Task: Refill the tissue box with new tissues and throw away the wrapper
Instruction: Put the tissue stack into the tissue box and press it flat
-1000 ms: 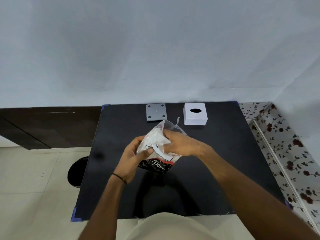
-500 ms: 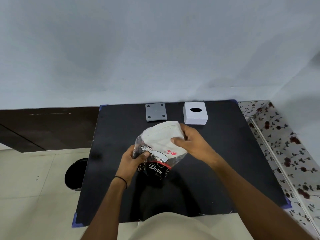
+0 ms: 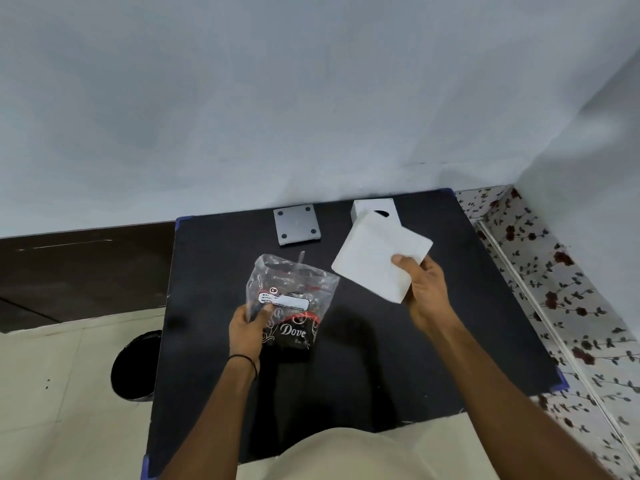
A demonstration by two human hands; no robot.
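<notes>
- Fingers first: right hand (image 3: 427, 292) is pinching the near right corner of the tissue stack (image 3: 377, 259), thumb on top and the other fingers curled underneath, so it's clamped and held up off the table.
- Left hand (image 3: 247, 329) has its fingers closed on the left edge of the wrapper (image 3: 292, 299), thumb pressed onto the front just below the white label. The bag looks empty now, mouth gaping at the far end.
- So the tissues are out of the plastic, and stack and wrapper are well apart, one in each hand.
- Tissue box (image 3: 374, 211) sits at the far right of the black table (image 3: 450, 341), opening facing up. The stack hangs in front of it and hides part of it from this view.
- Just left of the box there's a grey plate (image 3: 298, 225) with four dots at the corners. My guess is that's the box's bottom panel, can't say for sure.
- Step-wise I'd call this the hand-off between unwrapping and loading.
- Next move probably needs a free hand to tip the box so the stack can slide in squarely without fanning out.
- Dark bin (image 3: 135, 367) on the floor, left of the table, is the likely home for the wrapper.
</notes>
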